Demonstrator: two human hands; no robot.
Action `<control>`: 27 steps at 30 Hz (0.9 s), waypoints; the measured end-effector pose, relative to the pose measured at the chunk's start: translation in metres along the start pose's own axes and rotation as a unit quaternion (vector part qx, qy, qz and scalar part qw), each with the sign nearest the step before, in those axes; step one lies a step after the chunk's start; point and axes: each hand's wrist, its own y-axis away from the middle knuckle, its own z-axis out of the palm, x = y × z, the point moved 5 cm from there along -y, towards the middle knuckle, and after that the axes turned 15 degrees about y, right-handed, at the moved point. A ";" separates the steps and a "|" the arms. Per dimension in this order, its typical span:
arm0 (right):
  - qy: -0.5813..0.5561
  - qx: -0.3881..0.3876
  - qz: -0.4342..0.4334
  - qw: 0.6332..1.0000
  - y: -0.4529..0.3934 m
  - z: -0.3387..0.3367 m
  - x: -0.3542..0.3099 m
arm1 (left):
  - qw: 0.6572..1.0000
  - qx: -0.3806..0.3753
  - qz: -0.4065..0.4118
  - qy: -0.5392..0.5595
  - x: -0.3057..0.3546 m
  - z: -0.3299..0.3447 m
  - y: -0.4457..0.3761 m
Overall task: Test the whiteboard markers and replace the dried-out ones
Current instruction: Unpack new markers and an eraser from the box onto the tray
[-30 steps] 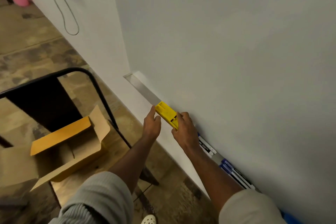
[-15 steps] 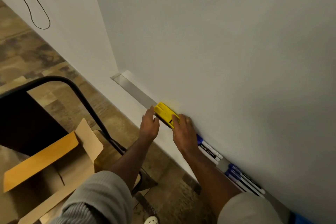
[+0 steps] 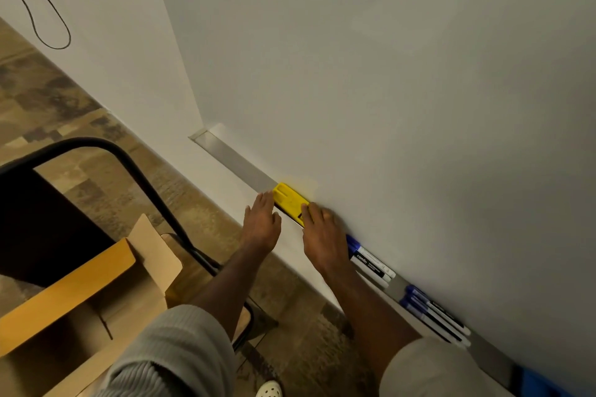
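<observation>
A yellow eraser (image 3: 288,200) lies on the metal tray (image 3: 232,158) under the whiteboard (image 3: 387,74). My right hand (image 3: 322,242) covers and holds the eraser's right end. My left hand (image 3: 261,222) is flat, with its fingertips touching the eraser's near left side. Just right of my right hand, two or three blue-capped whiteboard markers (image 3: 371,263) lie in the tray. A second group of blue-capped markers (image 3: 435,314) lies further right along it.
An open cardboard box (image 3: 96,296) sits on a black-framed chair (image 3: 129,155) at the lower left. A blue object (image 3: 538,383) shows at the tray's far right end. A black cable (image 3: 48,26) hangs on the wall at the upper left.
The eraser has settled flatter into the tray, and both hands stay at it. The view has shifted right, so more markers show and less of the box.
</observation>
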 end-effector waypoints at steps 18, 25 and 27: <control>0.012 -0.002 -0.007 1.000 0.014 0.003 -0.002 | 0.999 -0.031 0.022 -0.012 0.003 0.001 0.009; -0.004 0.043 0.011 0.999 0.028 -0.008 0.004 | 0.987 0.014 0.135 -0.081 0.021 0.003 0.035; -0.009 0.046 0.031 0.998 0.038 -0.013 0.007 | 0.981 0.025 0.167 -0.099 0.029 0.004 0.046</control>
